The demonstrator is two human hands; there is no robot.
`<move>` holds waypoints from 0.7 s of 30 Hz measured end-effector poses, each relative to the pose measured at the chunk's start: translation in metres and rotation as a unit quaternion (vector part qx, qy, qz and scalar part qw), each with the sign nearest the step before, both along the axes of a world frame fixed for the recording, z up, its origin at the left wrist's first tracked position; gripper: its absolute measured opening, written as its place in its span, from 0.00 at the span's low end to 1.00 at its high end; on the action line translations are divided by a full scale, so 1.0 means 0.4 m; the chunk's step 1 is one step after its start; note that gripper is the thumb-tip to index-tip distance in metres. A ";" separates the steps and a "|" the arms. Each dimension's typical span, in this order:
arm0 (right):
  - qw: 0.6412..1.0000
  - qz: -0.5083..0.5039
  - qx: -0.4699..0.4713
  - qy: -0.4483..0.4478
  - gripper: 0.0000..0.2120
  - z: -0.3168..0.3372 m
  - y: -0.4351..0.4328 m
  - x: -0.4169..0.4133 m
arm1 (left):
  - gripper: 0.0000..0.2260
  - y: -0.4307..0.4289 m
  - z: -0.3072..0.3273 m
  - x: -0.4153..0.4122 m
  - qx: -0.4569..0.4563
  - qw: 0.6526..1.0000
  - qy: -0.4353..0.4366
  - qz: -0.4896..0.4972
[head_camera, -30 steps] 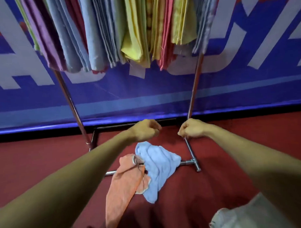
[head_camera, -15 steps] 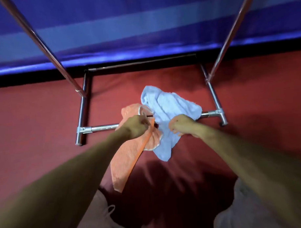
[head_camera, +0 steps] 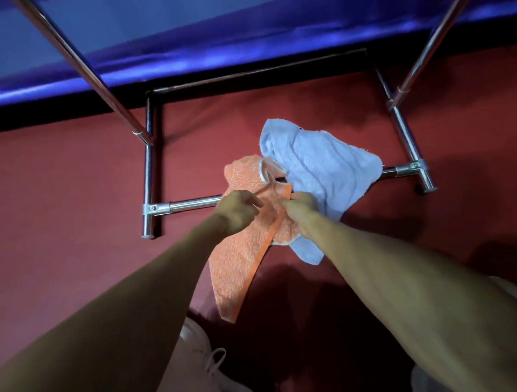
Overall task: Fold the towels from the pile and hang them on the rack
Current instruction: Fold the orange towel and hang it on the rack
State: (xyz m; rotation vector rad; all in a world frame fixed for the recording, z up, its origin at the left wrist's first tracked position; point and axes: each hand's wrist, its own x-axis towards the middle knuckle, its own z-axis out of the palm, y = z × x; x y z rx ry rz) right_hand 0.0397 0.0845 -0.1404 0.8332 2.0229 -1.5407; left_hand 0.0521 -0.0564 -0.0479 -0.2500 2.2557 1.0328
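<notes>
An orange towel (head_camera: 239, 264) and a light blue towel (head_camera: 326, 170) lie crumpled together on the red floor (head_camera: 61, 202), both draped across the front lower bar of the chrome rack (head_camera: 193, 204), whose base frame and two slanted uprights fill the upper part of the view. The blue towel sits to the right and behind, with the orange one overlapping its left edge and trailing toward the person. A thin white loop on the orange towel's top corner rests against the blue cloth. The left hand (head_camera: 237, 209) is down on the upper part of the orange towel, its fingers (head_camera: 256, 202) curled and pinching the terry just below that loop. The right hand (head_camera: 303, 214) is just beside it, its fingers (head_camera: 292, 205) clenched on the orange towel's banded edge where it meets the blue towel. A glossy blue banner (head_camera: 187, 37) runs along the back, and a white laced shoe (head_camera: 210, 364) shows between the forearms.
</notes>
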 end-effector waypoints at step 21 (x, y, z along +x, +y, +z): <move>0.874 0.298 0.066 0.379 0.09 0.783 0.157 -0.015 | 0.15 0.075 0.571 0.025 0.060 0.972 0.217 -0.066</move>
